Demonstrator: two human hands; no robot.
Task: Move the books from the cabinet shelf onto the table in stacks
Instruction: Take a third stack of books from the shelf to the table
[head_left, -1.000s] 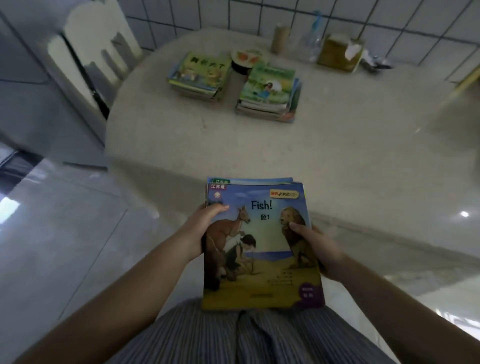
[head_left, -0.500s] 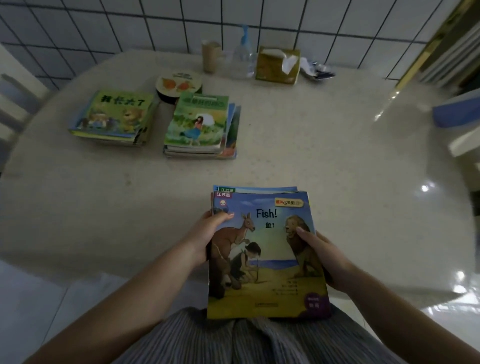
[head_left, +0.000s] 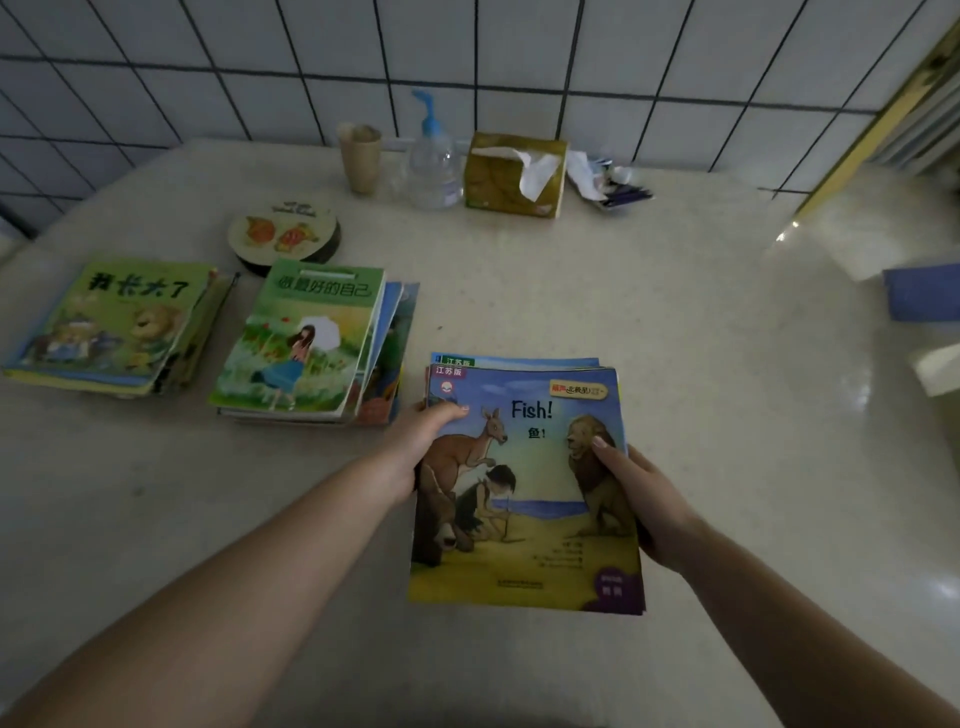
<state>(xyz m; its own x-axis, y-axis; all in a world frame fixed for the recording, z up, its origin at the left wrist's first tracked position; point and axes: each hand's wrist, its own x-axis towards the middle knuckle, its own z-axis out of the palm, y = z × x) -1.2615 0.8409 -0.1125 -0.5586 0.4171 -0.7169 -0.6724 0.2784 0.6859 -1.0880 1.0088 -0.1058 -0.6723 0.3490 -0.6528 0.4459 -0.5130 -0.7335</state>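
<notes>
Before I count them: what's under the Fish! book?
Under the Fish! book, one more book's blue top edge peeks out. Any further books, and the fingers beneath, are covered.

Along the tiled wall (head_left: 519, 57) at the far edge in front of me stand a brown paper cup (head_left: 360, 157), a clear pump bottle (head_left: 432, 158) with a blue nozzle, and a yellow tissue pack (head_left: 511, 174). A crumpled wrapper (head_left: 605, 179) lies beside it; a round picture tin (head_left: 283, 236) sits nearer.
</notes>
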